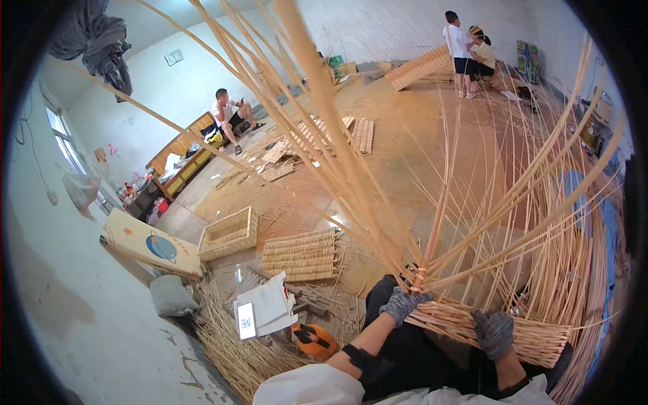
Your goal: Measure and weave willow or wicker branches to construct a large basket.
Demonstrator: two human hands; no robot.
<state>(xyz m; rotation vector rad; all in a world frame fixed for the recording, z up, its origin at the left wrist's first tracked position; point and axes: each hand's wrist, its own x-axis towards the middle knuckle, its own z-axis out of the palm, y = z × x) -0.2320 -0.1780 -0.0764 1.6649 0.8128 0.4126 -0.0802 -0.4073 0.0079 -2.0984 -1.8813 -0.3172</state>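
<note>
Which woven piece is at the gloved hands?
The woven panel across the lap, left hand by its tied rods, right hand on it. Others, like the woven box and flat mat, are farther off.

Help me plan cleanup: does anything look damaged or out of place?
Yes. The left wall has dark, flaked-looking patches low down, suggesting damaged paint. Loose stick scraps also lie scattered on the floor, looking untidy.

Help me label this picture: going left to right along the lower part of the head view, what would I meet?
Gray sack, phone, orange-and-black object, left hand, right hand.
</note>
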